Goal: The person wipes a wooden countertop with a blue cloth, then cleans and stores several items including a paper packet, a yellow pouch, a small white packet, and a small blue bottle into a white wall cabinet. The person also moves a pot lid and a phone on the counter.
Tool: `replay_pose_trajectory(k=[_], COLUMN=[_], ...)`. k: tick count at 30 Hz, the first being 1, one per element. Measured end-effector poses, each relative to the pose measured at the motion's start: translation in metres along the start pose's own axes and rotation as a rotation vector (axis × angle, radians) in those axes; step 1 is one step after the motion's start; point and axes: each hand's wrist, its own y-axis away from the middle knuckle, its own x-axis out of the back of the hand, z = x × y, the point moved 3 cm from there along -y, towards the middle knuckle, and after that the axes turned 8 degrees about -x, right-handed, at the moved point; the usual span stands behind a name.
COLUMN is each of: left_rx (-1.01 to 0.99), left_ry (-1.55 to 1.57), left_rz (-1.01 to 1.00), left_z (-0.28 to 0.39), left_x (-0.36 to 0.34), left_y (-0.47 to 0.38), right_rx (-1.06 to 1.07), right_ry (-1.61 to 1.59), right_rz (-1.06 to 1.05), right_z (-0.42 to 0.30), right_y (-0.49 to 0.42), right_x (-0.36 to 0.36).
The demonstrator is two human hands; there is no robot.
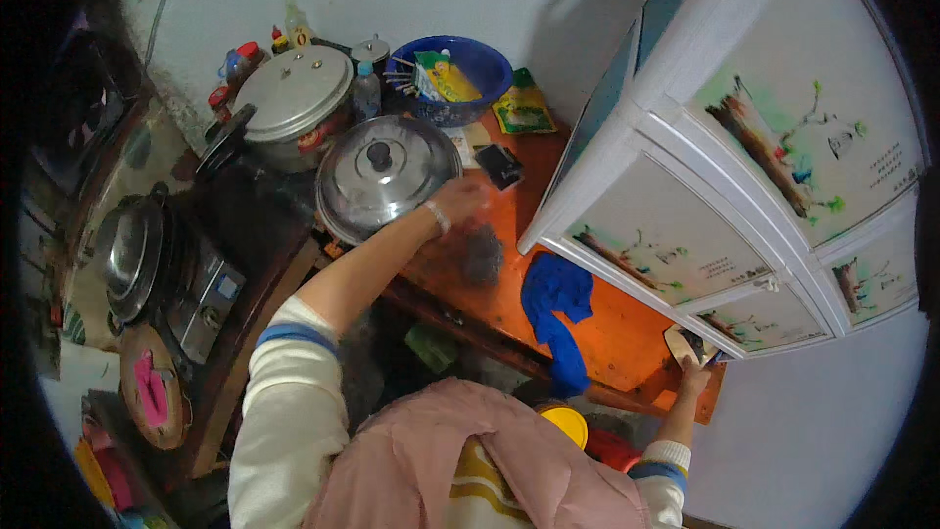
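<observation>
My left hand (464,204), blurred and wearing a pale bracelet, reaches over the orange tabletop (433,268) beside the steel lid (400,169) with a black knob. Just below it is a dark, blurred thing (482,256); whether the fingers hold it cannot be made out. A small black box-like item (499,165) lies beyond that hand. At the table's right end my right hand (694,376) grips the edge of a pale shallow container (681,347), which has dark contents and is partly under the cabinet. A crumpled blue cloth (556,294) hangs over the table's front edge.
A white cabinet (661,228) with painted doors stands over the right of the table. Along the wall are a large aluminium pot (297,92), a plastic bottle (366,92) and a blue basin (448,110) holding packets. A lidded wok (132,253) sits on the left.
</observation>
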Motion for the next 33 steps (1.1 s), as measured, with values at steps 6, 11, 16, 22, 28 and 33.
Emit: replay_pose_trajectory(k=[6, 11, 16, 22, 28, 33], left_rx=[0.113, -0.082, -0.494, 0.305, 0.390, 0.280], left_ry=[0.204, -0.244, -1.121, -1.109, -0.984, -1.027], left_rz=[0.265, 0.107, 0.729, 0.517, 0.461, 0.415], left_z=[-0.007, 0.022, 0.128, 0.123, 0.092, 0.090], left_x=[-0.002, 0.002, 0.123, 0.214, 0.222, 0.221], left_y=[-0.093, -0.106, -0.144, -0.177, -0.212, -0.225], right_rx=[0.004, -0.026, 0.195, 0.230, 0.082, 0.122], right_ry=[-0.204, 0.197, -0.215, -0.337, -0.302, -0.346], right_rz=[0.004, -0.048, 0.200, 0.032, -0.202, -0.317], right_z=[0.024, 0.022, 0.052, 0.091, 0.063, 0.034], right_y=[-0.012, 0.004, 0.041, 0.113, 0.189, 0.219], right_x=[-0.018, -0.026, -0.015, -0.015, 0.012, 0.028])
